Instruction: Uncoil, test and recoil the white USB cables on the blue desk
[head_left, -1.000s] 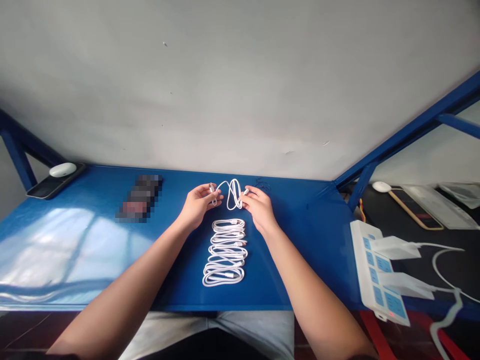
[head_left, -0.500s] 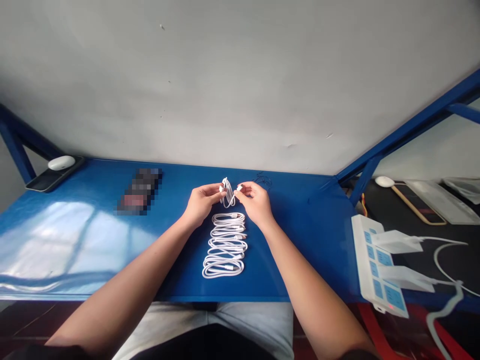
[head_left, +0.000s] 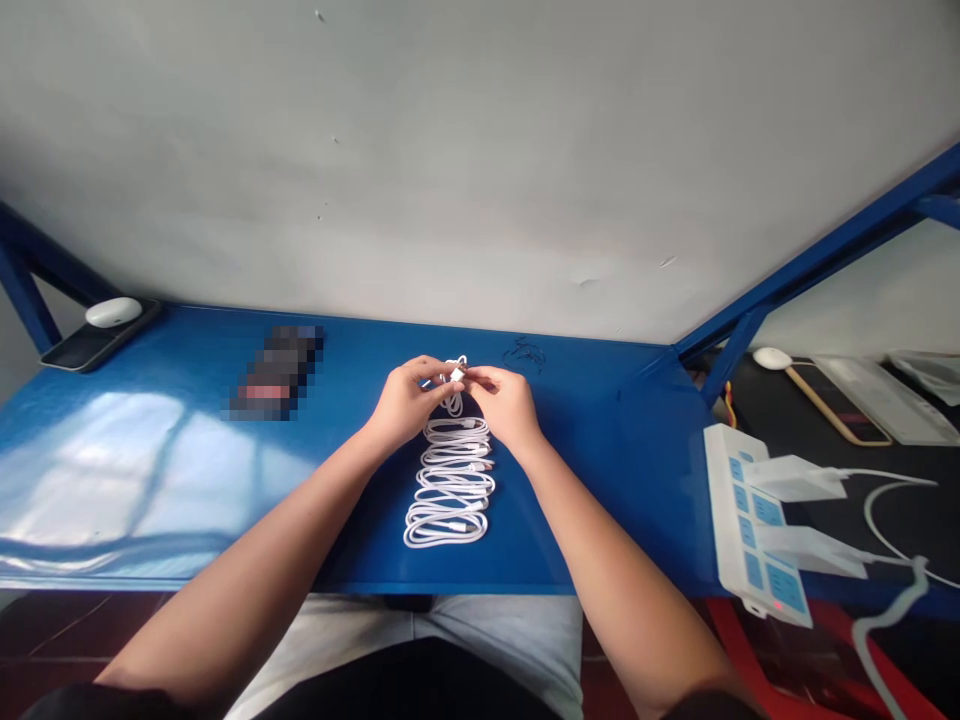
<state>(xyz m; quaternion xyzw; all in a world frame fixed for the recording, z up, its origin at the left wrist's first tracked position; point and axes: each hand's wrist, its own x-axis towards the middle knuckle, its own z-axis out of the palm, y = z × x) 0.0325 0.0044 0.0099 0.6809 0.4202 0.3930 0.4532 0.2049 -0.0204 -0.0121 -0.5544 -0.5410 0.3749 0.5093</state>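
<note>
Near the middle of the blue table, my left hand (head_left: 406, 402) pinches a coiled white cable (head_left: 453, 403), whose white plug (head_left: 457, 375) shows between my fingertips. My right hand (head_left: 507, 402) meets it from the right, its fingertips closed at the plug of the same cable. Below my hands several coiled white cables (head_left: 448, 482) lie in a column on the table, overlapping or touching, with their connectors toward the right side.
On the blue table (head_left: 600, 480), thin black strands (head_left: 527, 354) lie behind my right hand. A blurred dark object (head_left: 277, 373) and a black tray (head_left: 94, 340) are at left. A white power strip (head_left: 739, 500) with plugged adapters stands at right.
My hands have come together, and the plugs that were apart between them now meet at my fingertips. The view has shifted slightly.
</note>
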